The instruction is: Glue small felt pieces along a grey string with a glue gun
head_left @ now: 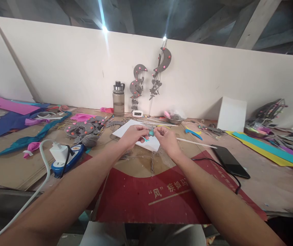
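Observation:
Over a white board (150,145) in the middle of the table, my left hand (134,136) and my right hand (166,138) meet with fingers pinched. Between the fingertips is a small teal piece (151,132), held from both sides; its exact kind is too small to make out. Another bit of teal shows under my left fingers. Grey cord (152,164) lies on the cardboard below my hands. To the left is a heap of grey felt shapes with pink and orange balls (85,128).
A blue power strip (71,160) with a white charger is at left. A black phone (229,162) with a cable lies at right. A bottle (118,102) stands by the wall, near hanging moon ornaments (165,59). Coloured felt sheets (265,147) lie on the right.

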`<state>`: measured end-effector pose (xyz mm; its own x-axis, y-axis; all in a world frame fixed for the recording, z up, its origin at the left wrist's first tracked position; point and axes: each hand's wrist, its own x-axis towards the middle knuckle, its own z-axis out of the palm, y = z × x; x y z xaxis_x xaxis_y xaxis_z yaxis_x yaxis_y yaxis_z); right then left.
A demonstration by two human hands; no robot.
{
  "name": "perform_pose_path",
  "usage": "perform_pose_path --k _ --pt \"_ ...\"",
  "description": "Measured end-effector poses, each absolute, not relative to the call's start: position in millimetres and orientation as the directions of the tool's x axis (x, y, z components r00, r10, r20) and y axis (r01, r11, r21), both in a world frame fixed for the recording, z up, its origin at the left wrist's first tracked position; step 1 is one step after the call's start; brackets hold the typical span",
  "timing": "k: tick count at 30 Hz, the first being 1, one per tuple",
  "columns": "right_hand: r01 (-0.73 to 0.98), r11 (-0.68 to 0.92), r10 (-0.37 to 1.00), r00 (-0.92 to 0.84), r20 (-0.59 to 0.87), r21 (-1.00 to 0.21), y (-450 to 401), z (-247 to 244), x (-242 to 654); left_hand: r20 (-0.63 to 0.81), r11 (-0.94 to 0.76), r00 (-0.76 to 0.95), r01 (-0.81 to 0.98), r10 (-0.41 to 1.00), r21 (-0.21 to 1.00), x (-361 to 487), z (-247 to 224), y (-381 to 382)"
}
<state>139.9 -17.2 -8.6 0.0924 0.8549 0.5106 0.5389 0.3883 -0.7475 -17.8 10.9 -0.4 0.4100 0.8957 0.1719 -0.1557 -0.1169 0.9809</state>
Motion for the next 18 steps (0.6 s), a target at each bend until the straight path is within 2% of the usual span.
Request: perform_pose_path --k 9,15,18 --pt "0.57 0.379 0.846 0.106 0.522 -0.729 -17.2 -10.3 138.9 0.169 -0.114 0.39 -0.16 0.905 0.98 -17.1 -3.1 11.2" --pt "0.601 0.405 0.829 0.078 0.555 -0.689 -19.3 -12.3 135.5 0.195 -0.187 0.319 -0.056 0.927 0.981 -15.3 -1.9 8.5" --pt "0.6 0.397 0.834 0.08 0.546 -0.695 -18.8 -14.4 134.9 0.183 -0.172 0.327 -0.061 0.927 0.983 -15.4 -4.3 10.0"
